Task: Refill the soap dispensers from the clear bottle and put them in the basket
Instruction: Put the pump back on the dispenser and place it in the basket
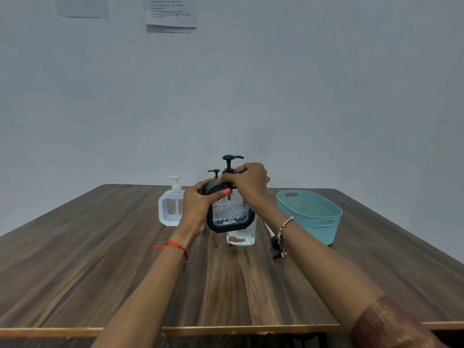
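Observation:
A black soap dispenser with a clear diamond-patterned front is held up above the table. My left hand grips its left side near the top. My right hand is closed around the collar of its black pump. Behind and below it stands the clear bottle with a little liquid at the bottom. A white soap dispenser stands at the back left. A second black pump head shows behind my hands. The teal basket sits to the right with nothing in it.
A small black cap-like piece lies on the wooden table by my right wrist. Papers hang on the grey wall behind. The table's front edge runs close to me.

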A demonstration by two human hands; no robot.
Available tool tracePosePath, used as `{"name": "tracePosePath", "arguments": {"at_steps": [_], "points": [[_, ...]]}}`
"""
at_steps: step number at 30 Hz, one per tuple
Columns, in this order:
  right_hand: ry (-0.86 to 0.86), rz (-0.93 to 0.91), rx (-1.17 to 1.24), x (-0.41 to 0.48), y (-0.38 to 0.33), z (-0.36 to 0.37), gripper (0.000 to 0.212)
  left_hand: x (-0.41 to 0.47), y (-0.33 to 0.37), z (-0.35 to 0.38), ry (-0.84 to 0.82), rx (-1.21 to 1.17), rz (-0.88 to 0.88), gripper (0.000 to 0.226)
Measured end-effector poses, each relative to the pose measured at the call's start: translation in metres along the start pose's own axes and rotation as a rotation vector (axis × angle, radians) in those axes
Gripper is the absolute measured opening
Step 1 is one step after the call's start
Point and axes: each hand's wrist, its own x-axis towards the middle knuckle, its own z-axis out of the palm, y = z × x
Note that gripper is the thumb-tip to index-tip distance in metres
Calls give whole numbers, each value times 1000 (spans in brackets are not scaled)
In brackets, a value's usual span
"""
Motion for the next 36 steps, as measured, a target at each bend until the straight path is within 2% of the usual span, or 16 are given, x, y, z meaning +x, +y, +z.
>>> {"name": "tracePosePath", "arguments": {"at_steps": [4, 8, 11, 18, 22, 27, 33, 36], "points": [[-33, -4, -43, -3, 5, 0, 25, -1, -2, -2, 16, 33, -2, 48], [-188, 16, 36, -2, 11, -11, 25, -3, 1, -4, 3, 24, -25, 47], [-299, 24, 104, -1, 14, -26, 33, -4, 1, -4, -9, 17, -33, 48], [-587, 88, -68, 9, 23, -74, 51, -10, 3, 13, -32, -25, -68, 51], [-573, 103, -125, 14, 28, -100, 55, -13, 1, 35, -81, -2, -60, 38], [-460, 94, -136, 31, 30, -134, 50, -11, 0, 78, -140, 20, 7, 39], [-354, 69, -196, 57, 41, -178, 51, 9, -12, 130, -254, 83, -16, 64], [-294, 86, -185, 72, 56, -195, 53, 18, -25, 149, -303, 157, 38, 46]]}}
